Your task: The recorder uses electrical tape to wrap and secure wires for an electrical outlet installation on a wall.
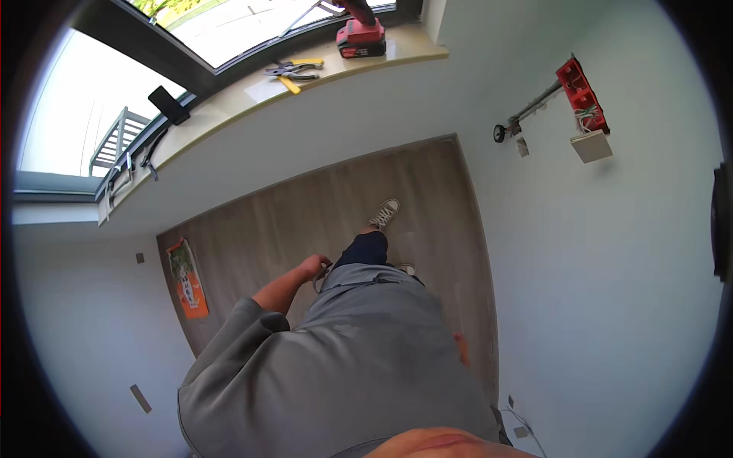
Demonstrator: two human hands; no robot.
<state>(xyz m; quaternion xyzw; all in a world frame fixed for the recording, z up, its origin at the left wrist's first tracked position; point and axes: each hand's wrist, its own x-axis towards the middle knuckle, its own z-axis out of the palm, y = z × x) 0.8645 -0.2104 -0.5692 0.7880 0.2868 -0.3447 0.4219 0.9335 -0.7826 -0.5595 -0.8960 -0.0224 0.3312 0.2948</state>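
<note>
My left hand hangs beside my hip at the hem of my grey shirt, its fingers curled. A thin grey loop with a dark part shows at the fingers; I cannot make out its kind. On my other side, only a sliver of my right hand shows past the shirt, its fingers hidden. Ahead, on the windowsill, lie grey-jawed pliers among yellow-handled tools. A red and black cordless power tool stands to their right, partly cut off by the top edge.
A black rectangular object leans by the window frame, with several hand tools farther left. On the right wall, a cream plate hangs by wires from red boxes. An orange and green printed bag lies on the wooden floor.
</note>
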